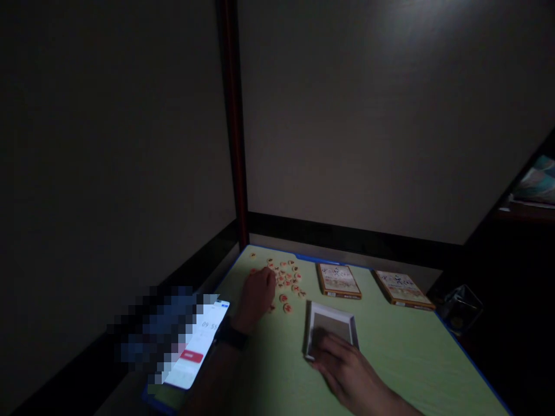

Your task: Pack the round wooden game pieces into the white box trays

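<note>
Round Chinese chess pieces [283, 299] with red or dark characters lie loosely scattered on the green tabletop. My left hand [259, 293], with a dark band at its wrist, rests among them with its fingers curled. Its fingertips are hidden, so whatever they pinch cannot be made out. Closer to me is a shallow open box [332, 311] with pale walls and a brownish floor. My right hand [344, 367] grips its near wall, fingers reaching over the inside and thumb by the near left corner. Part of the box's near side is covered by this hand.
Two flat printed boxes, a left one [339, 280] and a right one [403, 288], lie toward the table's back right. A lit phone [197, 346] showing a timer is at the left edge. Walls meet behind the table [403, 346]. A shiny dark bag-like object [462, 306] sits beyond the right edge.
</note>
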`<state>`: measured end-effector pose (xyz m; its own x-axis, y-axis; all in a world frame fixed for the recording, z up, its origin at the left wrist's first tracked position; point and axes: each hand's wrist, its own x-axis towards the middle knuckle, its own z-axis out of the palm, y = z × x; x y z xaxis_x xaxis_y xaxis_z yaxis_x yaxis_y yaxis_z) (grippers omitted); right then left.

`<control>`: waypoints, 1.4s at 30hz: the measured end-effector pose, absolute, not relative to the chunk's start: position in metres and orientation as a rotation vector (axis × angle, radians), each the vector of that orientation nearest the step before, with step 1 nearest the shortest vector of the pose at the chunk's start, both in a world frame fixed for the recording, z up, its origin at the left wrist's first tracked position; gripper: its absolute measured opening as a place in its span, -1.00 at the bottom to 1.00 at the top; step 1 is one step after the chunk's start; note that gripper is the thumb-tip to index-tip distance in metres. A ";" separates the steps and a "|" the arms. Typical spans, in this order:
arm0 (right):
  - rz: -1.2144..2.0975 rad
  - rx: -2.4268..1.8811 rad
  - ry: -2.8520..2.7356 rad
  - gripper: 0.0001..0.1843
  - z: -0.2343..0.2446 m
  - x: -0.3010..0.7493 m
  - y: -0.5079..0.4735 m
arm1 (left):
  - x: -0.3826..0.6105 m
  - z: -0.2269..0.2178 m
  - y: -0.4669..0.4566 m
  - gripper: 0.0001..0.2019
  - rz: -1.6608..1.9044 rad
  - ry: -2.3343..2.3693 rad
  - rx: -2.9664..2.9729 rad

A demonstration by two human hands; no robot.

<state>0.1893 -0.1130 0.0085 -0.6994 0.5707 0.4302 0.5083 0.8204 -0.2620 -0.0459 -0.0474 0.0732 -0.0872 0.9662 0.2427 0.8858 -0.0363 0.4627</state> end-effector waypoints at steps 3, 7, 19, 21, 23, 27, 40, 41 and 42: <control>0.319 -0.716 -2.503 -0.78 0.020 0.180 -0.114 | -0.044 0.067 -0.056 -0.71 0.749 2.034 2.079; 0.376 -0.797 -2.354 -0.69 0.048 0.177 -0.080 | -0.013 0.053 -0.079 -0.74 0.576 1.950 2.179; 0.207 -1.257 -2.740 -0.64 0.051 0.139 0.050 | 0.007 0.035 -0.095 -0.81 0.419 1.788 2.384; 0.196 -1.260 -2.742 -0.66 0.048 0.133 0.051 | 0.008 0.034 -0.096 -0.81 0.427 1.784 2.379; 0.188 -1.261 -2.740 -0.69 0.045 0.131 0.054 | 0.009 0.034 -0.096 -0.81 0.427 1.788 2.370; 0.189 -1.250 -2.729 -0.72 0.039 0.132 0.061 | 0.009 0.033 -0.095 -0.80 0.430 1.781 2.378; 0.226 -1.168 -2.679 -0.74 0.039 0.138 0.062 | 0.007 0.028 -0.093 -0.83 0.475 1.774 2.375; 0.226 -1.167 -2.670 -0.75 0.041 0.137 0.062 | 0.007 0.028 -0.093 -0.83 0.472 1.770 2.370; 0.227 -1.167 -2.661 -0.75 0.042 0.135 0.062 | 0.007 0.028 -0.092 -0.83 0.466 1.769 2.364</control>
<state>0.1347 0.0622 0.0422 -0.6578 0.7392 0.1446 0.7041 0.6716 -0.2306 0.0071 -0.0925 0.0275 0.2555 0.9543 0.1551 0.9068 -0.2922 0.3038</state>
